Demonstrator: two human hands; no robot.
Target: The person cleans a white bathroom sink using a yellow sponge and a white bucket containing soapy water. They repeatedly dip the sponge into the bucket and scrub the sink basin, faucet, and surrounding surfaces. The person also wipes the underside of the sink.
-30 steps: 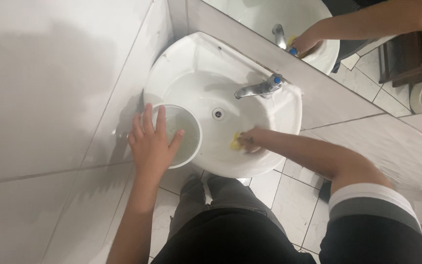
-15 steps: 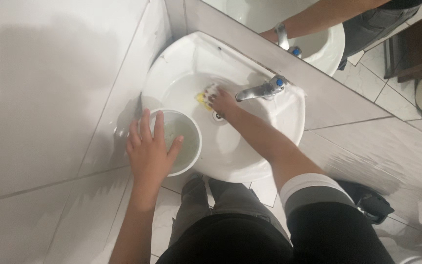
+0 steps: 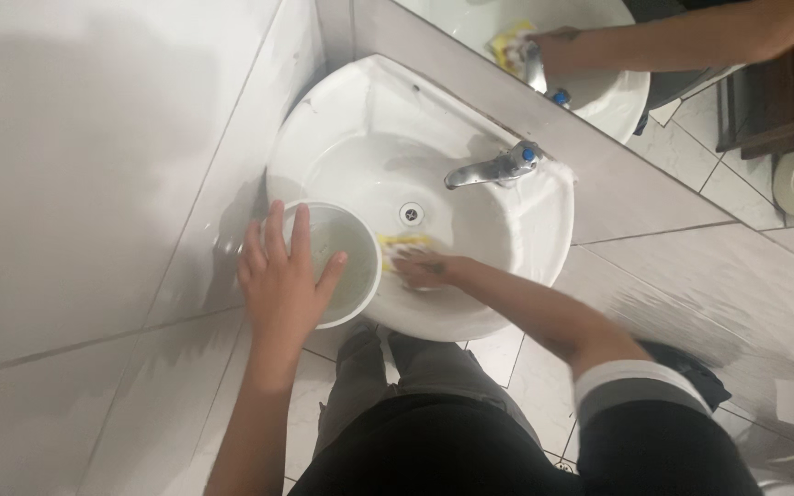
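Sponge (image 3: 402, 246), yellow, lies in the sink (image 3: 342, 119), on the slope nearest the person, just under the fingertips of the right hand (image 3: 426, 269). Those fingers look laid flat and close together on top of it, pressing, not pinching; motion blur hides the thumb. Drain hole (image 3: 411, 213) sits just beyond the fingertips, tap (image 3: 493, 167) farther past it, near the back rim.

Left hand (image 3: 282, 280) lies palm down over a white bucket (image 3: 360, 289) that stands at the sink's near-left edge. Fingers spread, thumb out across the opening, fingertips reaching the far rim. Pale liquid shows inside, beside the thumb.

Handling, as a judgement: sponge is soft, light, likely wet and soapy, so it squashes and slides easily on glazed porcelain; a flat press from above or a hold by its long edges suits it best. Bucket with liquid would be heavier and inclined to slop; rim is the obvious hold.

Packages, labels, signs: none visible near either hand. Mirror (image 3: 765, 138) behind the tap repeats the sponge and arm. Wall tiles (image 3: 94, 165) are plain grey-white.
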